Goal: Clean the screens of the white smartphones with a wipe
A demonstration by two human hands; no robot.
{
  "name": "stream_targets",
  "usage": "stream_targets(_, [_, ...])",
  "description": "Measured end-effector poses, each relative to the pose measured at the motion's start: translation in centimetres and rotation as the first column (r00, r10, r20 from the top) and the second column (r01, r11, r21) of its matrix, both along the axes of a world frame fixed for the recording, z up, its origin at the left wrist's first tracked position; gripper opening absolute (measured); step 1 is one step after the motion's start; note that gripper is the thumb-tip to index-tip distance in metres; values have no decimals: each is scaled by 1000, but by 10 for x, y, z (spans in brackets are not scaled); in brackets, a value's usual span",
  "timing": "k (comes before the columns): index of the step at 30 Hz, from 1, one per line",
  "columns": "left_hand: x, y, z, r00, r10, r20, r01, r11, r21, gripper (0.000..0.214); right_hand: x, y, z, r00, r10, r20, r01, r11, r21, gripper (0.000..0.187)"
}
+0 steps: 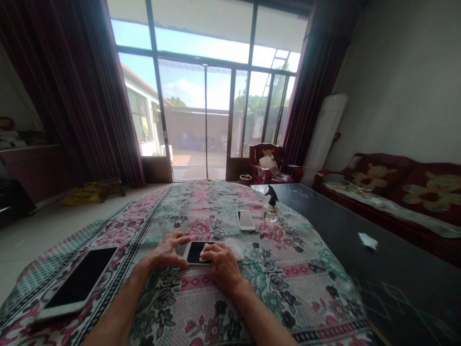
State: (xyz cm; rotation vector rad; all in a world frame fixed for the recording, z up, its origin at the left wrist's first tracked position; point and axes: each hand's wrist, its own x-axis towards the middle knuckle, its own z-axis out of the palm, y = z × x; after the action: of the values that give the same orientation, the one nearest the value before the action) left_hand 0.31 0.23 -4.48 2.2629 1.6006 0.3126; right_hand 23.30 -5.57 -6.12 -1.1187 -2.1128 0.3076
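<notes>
A white smartphone (192, 252) with a dark screen lies flat on the flowered tablecloth in front of me. My left hand (167, 251) steadies its left end, thumb and fingers at opposite edges. My right hand (225, 264) presses a white cloth or tissue (236, 249) onto the screen, its fingers bent over the material. The phone's right end is hidden under that hand. Beyond it lies a second white phone (246, 220). A clear spray bottle (271, 206) with a black nozzle stands upright to the right of that phone.
A large white tablet (79, 281) with a dark screen lies at the left on the tablecloth (288, 288). On the dark tabletop (396, 269) at the right is a crumpled white paper (368, 241). A red chair (268, 163) and a sofa (396, 192) stand farther back.
</notes>
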Motion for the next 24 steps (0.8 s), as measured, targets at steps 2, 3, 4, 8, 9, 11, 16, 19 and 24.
stream_targets(2, [1,-1,2,1000,19,12,-19,1000,-10,80,8,-2,2,1000,-24,-5,24,1000,1,39])
stream_targets(3, [1,-2,3,1000,25,18,-24,1000,-15,79,12,-3,3,999,-36,-10,36,999,1,40])
stream_targets(4, [2,-3,3,999,26,24,-26,1000,-15,79,16,-3,3,999,-44,-16,44,999,0,41])
stream_targets(8, [2,-4,5,999,-16,43,15,1000,18,76,38,1,3,990,-131,-46,131,991,-2,41])
stream_targets(9, [3,-5,5,999,-22,46,20,999,32,74,43,4,1,980,-190,-55,190,982,1,41])
stream_targets(11, [3,-6,5,999,-17,49,14,999,51,72,53,8,-1,943,-323,-84,326,945,14,40])
stream_targets(16, [5,-7,6,999,-20,41,18,999,42,73,48,10,-1,926,-350,-140,365,926,98,40])
stream_targets(19, [4,-6,3,999,-8,37,6,999,43,73,24,5,4,966,-240,-92,251,959,135,35])
stream_targets(24, [1,-3,-7,1000,-4,23,2,998,58,74,-20,6,7,991,-73,111,58,989,138,19])
